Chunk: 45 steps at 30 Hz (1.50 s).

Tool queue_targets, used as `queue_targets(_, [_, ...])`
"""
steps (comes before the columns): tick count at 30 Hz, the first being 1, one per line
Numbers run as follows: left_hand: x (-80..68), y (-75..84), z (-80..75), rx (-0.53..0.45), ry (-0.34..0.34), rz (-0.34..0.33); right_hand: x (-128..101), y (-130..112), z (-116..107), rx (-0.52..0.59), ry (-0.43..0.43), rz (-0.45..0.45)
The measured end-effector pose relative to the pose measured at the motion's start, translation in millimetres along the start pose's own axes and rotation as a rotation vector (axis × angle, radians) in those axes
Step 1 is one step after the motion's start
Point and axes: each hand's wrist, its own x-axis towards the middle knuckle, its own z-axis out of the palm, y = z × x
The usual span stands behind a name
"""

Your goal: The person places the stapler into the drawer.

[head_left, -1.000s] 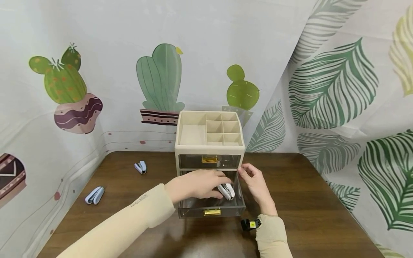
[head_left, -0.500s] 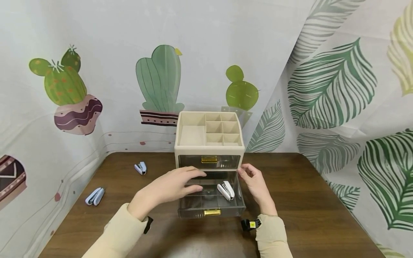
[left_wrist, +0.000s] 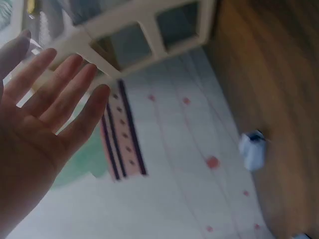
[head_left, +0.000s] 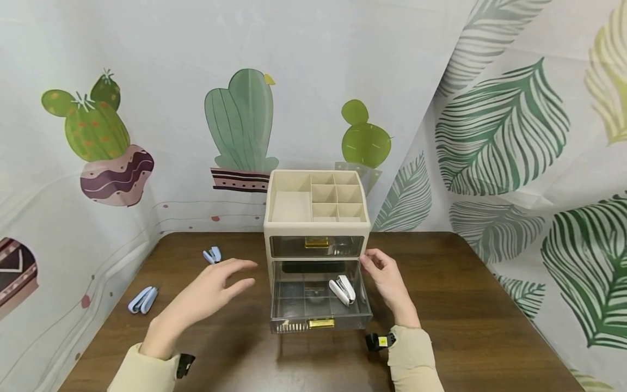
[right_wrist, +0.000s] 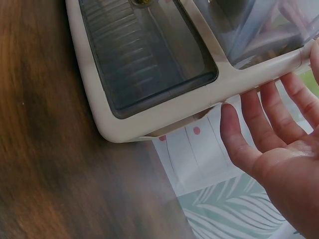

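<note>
A cream drawer organizer [head_left: 315, 228] stands on the table, its smoked clear lower drawer [head_left: 294, 307] pulled out. Inside that drawer, toward its right side, lies a white stapler [head_left: 343, 290]. My left hand [head_left: 196, 302] hovers over the table left of the organizer, fingers extended and holding nothing; the left wrist view shows its palm. My right hand [head_left: 392, 286] holds the organizer's right front edge, the thumb at the front and the fingertips [right_wrist: 229, 117] along the side. Two light blue staplers lie at the left: one [head_left: 142, 300] nearer, the other [head_left: 212, 255] farther back, just beyond my left hand.
The organizer's upper drawer [head_left: 289, 246] is closed, and its top has one large and several small compartments. Dark wooden table [head_left: 455, 305] extends on both sides. A printed cloth [head_left: 313, 71] hangs behind.
My left hand has let go of the white stapler in the lower drawer and moved out to the left. My right hand stays at the organizer's edge.
</note>
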Motion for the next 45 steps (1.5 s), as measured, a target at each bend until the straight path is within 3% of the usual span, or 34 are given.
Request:
queue_targets(10, [-34.4,-50.2,-9.8,0.036,0.085,-0.14,10,29,-5,-0.002,0.022,-0.007])
queue_targets(21, [-66.4,-94.5,-11.7,0.081,0.186,-0.273,8,29,-4,0.024,0.027,-0.032])
queue_targets(26, [-78.6,-112.7,-12.1,0.145,0.24,-0.317,9,30,-4,0.023,0.034,-0.027])
queue_targets(30, [-89.8,-126.8,-15.5,0.17,0.205,-0.365,9,29,-4,0.029,0.028,-0.024])
queue_targets(37, [-104.7,-146.0,-24.1,0.231,0.135,-0.519,8,28,-4,0.03,0.03,-0.025])
queue_targets(45, [-111.4,-157.9,-29.5,0.295,0.136,-0.569,8,28,-4,0.032,0.031,-0.007])
